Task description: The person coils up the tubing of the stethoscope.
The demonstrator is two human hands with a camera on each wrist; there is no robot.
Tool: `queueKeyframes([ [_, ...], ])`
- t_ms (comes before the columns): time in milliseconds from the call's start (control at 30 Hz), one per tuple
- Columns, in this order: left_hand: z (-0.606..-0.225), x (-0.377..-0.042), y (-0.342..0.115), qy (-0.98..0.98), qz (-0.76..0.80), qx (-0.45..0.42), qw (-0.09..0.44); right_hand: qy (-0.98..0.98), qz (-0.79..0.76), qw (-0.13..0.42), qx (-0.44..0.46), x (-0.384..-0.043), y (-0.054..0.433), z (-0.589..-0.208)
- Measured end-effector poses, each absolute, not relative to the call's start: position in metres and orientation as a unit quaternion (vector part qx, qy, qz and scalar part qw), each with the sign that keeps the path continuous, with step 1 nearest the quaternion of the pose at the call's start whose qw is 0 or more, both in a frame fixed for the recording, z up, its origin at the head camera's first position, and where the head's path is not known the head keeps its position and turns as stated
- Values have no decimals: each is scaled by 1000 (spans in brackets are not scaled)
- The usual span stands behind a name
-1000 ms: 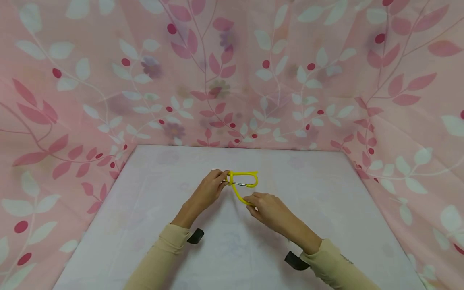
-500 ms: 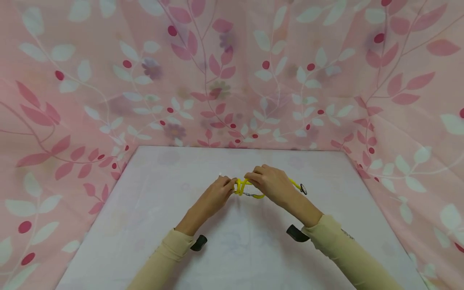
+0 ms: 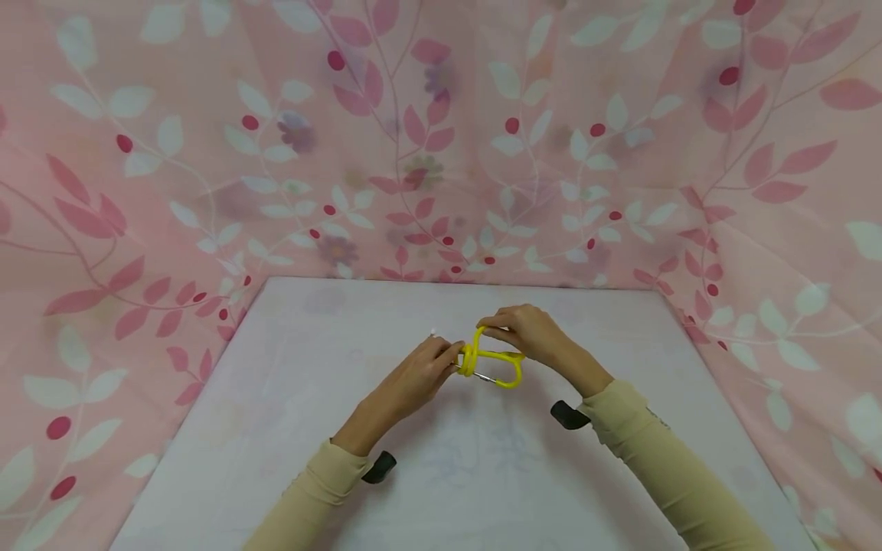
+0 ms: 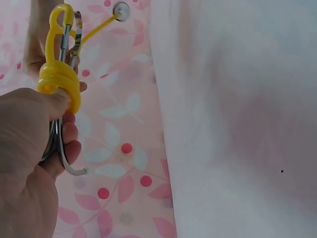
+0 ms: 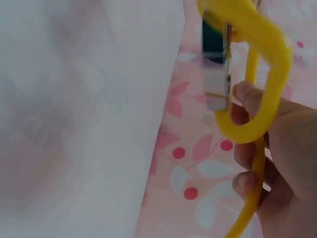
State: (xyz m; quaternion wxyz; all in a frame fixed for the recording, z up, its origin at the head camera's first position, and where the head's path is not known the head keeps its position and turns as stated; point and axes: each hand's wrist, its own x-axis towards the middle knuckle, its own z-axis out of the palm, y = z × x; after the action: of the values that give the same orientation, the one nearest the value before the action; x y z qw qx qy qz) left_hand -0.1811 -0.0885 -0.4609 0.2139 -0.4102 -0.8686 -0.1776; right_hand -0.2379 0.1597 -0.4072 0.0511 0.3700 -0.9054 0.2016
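A stethoscope with yellow tubing (image 3: 510, 383) is held up over the table, its tubing wound in snug coils (image 4: 59, 82) around its folded middle. My left hand (image 3: 416, 379) grips the coils and metal ear tubes (image 4: 60, 144), thumb pressed on the yellow turns. One ear tube curves out below the fingers to a pale ear tip (image 4: 84, 171). My right hand (image 3: 534, 333) pinches the free length of tubing just above and right of the coils. Beyond the right hand, the round chest piece (image 4: 121, 11) dangles at the tubing's end. In the right wrist view, a tubing loop (image 5: 277, 74) passes before the fingers.
A white-covered table (image 3: 331, 474) lies beneath both hands. Pink leaf-patterned cloth (image 3: 441, 153) surrounds its back and sides. Dark wrist-worn pieces (image 3: 570, 415) hang near both cuffs.
My right hand has carried the tubing from the near side over to the back, adding a turn to the coils. The left hand has shifted slightly right, keeping its grip.
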Motion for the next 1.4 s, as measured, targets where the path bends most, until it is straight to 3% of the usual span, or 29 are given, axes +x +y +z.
queueKeyframes([
  [267, -456, -178, -91, -852, -211, -440, 188, -838, 339, -41, 425, -251, 171, -422],
  [500, -458, -177, -92, -839, -228, -454, 193, -801, 436, -81, 403, -248, 169, -450],
  [867, -461, -183, -92, -852, -259, -392, 233, -794, 516, -65, 316, -212, 138, -491],
  [1133, -470, -199, -96, -873, -255, -330, 253, -846, 407, 7, 344, -190, 124, -493],
  [1400, -478, -212, -104, -884, -271, -303, 232, -873, 371, -42, 315, -167, 126, -475],
])
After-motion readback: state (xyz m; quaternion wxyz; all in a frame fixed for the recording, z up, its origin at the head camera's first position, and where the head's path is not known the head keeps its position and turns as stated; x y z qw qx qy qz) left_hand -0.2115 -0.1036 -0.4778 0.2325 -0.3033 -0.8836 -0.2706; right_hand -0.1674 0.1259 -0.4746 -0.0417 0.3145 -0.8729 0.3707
